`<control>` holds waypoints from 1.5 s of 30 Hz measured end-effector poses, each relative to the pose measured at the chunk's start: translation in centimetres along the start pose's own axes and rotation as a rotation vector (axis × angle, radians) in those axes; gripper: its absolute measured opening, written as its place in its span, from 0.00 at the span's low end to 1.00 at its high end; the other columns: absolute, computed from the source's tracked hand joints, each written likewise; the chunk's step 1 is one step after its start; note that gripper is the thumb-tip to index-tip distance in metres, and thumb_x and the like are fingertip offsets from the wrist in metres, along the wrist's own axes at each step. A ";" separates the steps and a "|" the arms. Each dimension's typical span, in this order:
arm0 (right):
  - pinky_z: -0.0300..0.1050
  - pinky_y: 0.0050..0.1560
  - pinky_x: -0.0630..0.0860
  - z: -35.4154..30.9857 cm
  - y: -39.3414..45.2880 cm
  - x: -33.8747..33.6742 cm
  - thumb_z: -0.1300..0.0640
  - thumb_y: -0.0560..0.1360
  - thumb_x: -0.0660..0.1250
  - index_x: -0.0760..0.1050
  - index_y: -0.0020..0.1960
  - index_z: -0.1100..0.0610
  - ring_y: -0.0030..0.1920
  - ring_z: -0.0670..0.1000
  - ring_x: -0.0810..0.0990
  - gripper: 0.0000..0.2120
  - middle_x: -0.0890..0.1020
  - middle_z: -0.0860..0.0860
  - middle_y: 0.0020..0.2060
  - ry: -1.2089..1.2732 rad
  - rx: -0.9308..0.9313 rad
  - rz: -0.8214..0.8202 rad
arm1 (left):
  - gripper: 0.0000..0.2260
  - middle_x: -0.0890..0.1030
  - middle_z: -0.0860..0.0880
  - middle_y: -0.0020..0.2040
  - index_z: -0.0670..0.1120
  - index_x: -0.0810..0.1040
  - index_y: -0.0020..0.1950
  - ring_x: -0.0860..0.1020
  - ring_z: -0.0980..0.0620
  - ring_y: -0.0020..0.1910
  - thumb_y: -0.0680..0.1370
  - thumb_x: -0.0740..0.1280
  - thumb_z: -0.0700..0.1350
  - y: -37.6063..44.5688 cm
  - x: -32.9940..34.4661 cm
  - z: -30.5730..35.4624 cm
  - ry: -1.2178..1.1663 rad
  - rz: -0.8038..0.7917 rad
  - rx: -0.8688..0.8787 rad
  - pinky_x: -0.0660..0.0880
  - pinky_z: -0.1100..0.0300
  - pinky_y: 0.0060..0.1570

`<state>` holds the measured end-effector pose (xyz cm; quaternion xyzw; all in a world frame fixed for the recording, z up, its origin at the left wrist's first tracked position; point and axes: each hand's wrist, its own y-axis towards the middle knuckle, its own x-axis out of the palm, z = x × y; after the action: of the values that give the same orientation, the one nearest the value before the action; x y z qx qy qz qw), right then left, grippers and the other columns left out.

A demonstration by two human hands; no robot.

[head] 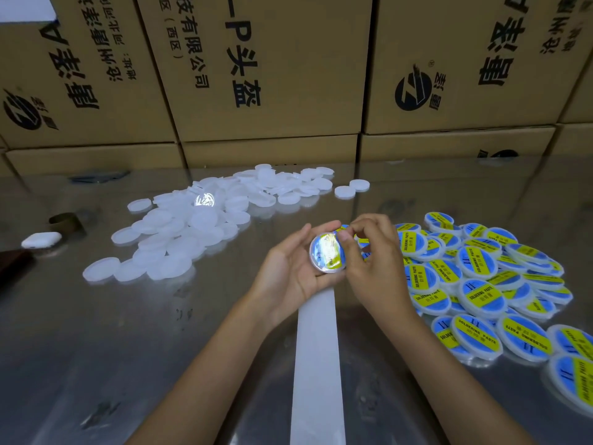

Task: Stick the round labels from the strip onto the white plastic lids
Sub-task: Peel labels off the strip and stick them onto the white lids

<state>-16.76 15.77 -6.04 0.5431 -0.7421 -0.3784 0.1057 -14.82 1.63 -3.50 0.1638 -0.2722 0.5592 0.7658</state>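
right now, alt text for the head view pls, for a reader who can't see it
A person's left hand holds a white lid while the right hand presses a round blue and yellow label onto it, over a white backing strip. Bare lids lie left, labelled lids right, cardboard boxes behind.

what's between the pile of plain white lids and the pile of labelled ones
In the head view, both hands meet there: the left hand cradles a white round plastic lid while the right hand presses its blue-and-yellow label down. The white backing strip runs toward the camera.

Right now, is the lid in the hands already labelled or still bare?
Labelled: the lid held in the left hand shows a shiny blue and yellow sticker, which the right hand fingers press at its edge.
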 end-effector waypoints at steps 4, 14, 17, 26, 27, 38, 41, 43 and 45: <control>0.29 0.43 0.71 -0.6 -0.5 0.2 0.51 0.68 0.78 0.73 0.48 0.51 0.55 0.44 0.71 0.15 0.71 0.44 0.51 0.056 0.025 -0.109 | 0.23 0.78 0.36 0.66 0.37 0.72 0.71 0.78 0.33 0.63 0.80 0.60 0.49 0.0 -0.1 0.3 -0.060 0.001 0.033 0.77 0.45 0.61; 0.50 0.54 0.74 -0.7 0.1 -0.5 0.60 0.76 0.71 0.80 0.47 0.56 0.55 0.51 0.75 0.01 0.75 0.47 0.50 0.070 -0.012 -0.097 | 0.21 0.79 0.37 0.66 0.39 0.76 0.69 0.80 0.40 0.62 0.77 0.63 0.44 -0.4 -0.3 0.7 -0.013 0.028 0.068 0.78 0.45 0.61; 0.46 0.53 0.75 -0.6 0.0 -0.5 0.58 0.75 0.72 0.80 0.48 0.55 0.56 0.49 0.74 0.02 0.75 0.47 0.51 0.061 0.012 -0.114 | 0.19 0.79 0.37 0.66 0.39 0.75 0.70 0.79 0.39 0.64 0.81 0.60 0.42 -0.4 -0.2 0.7 -0.018 0.030 0.060 0.78 0.46 0.60; 0.34 0.47 0.68 -0.4 -0.1 0.0 0.54 0.71 0.76 0.73 0.42 0.53 0.49 0.46 0.75 0.12 0.74 0.44 0.45 0.030 -0.016 -0.065 | 0.21 0.79 0.38 0.66 0.41 0.75 0.70 0.80 0.38 0.63 0.77 0.61 0.41 -0.3 0.1 0.4 0.070 0.006 0.017 0.77 0.45 0.61; 0.38 0.48 0.69 -0.3 0.0 0.0 0.56 0.72 0.75 0.73 0.41 0.54 0.49 0.47 0.75 0.10 0.74 0.44 0.44 0.022 -0.019 -0.055 | 0.21 0.79 0.38 0.66 0.41 0.75 0.70 0.80 0.40 0.62 0.76 0.61 0.39 -0.3 0.1 0.4 0.073 -0.001 0.010 0.78 0.45 0.61; 0.42 0.55 0.73 -0.6 -0.8 -0.2 0.48 0.71 0.72 0.76 0.54 0.53 0.55 0.47 0.75 0.15 0.74 0.44 0.52 -0.023 -0.052 -0.210 | 0.18 0.84 0.39 0.56 0.40 0.76 0.67 0.84 0.40 0.53 0.81 0.55 0.29 0.1 -0.6 0.3 0.216 0.081 0.168 0.82 0.55 0.51; 0.38 0.53 0.71 -0.8 -1.2 -0.1 0.43 0.65 0.72 0.73 0.54 0.51 0.55 0.44 0.73 0.22 0.73 0.42 0.51 -0.080 -0.075 -0.222 | 0.14 0.86 0.42 0.50 0.39 0.78 0.63 0.86 0.42 0.47 0.84 0.56 0.35 0.0 -0.3 0.0 0.271 0.125 0.188 0.83 0.58 0.42; 0.33 0.51 0.69 -0.7 -1.4 -0.1 0.42 0.65 0.73 0.73 0.52 0.52 0.52 0.42 0.72 0.21 0.72 0.42 0.48 -0.067 -0.089 -0.164 | 0.13 0.86 0.44 0.50 0.40 0.80 0.60 0.86 0.45 0.45 0.85 0.56 0.39 0.1 -0.3 -0.2 0.328 0.151 0.178 0.82 0.60 0.39; 0.34 0.50 0.69 -0.5 -1.4 -0.2 0.42 0.65 0.74 0.73 0.51 0.53 0.52 0.43 0.72 0.21 0.73 0.43 0.48 -0.081 -0.100 -0.133 | 0.13 0.85 0.40 0.53 0.39 0.80 0.61 0.86 0.42 0.48 0.85 0.57 0.40 0.4 -0.5 -0.1 0.323 0.157 0.154 0.84 0.55 0.42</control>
<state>-15.39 15.52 -6.57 0.5696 -0.6883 -0.4426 0.0771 -15.26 1.43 -3.90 0.1086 -0.1141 0.6554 0.7387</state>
